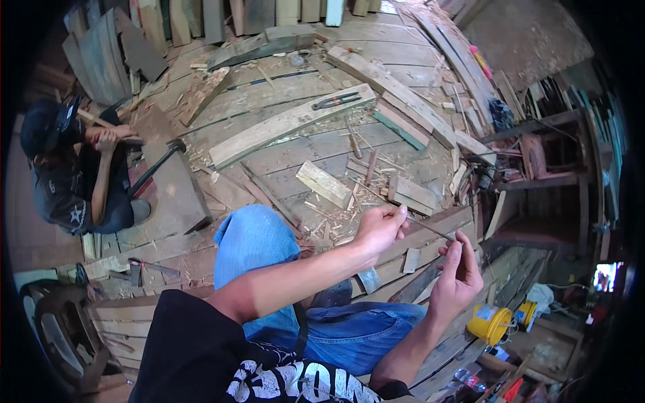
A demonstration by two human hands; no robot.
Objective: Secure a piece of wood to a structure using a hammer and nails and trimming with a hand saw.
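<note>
A thin, dark rod (430, 229) is stretched between my two hands, slanting down to the right; I cannot tell whether it is wood or metal. My left hand (383, 230) pinches it near the middle, thumb uppermost. Closed round its lower right end are the fingertips of my right hand (458, 274). Beyond them on the floor lie a pale wood block (324, 185), a short squared block (412, 195) and a slim brown tool handle (371, 166). Dark pincers (336, 101) rest on a long plank (282, 127).
At the left a co-worker (74, 168) sits gripping a wooden piece, beside a large timber block (168, 181) with a hammer (158, 164) on it. Shavings litter the floorboards. A yellow bucket (489, 324) stands at the lower right, below a shelf (544, 181).
</note>
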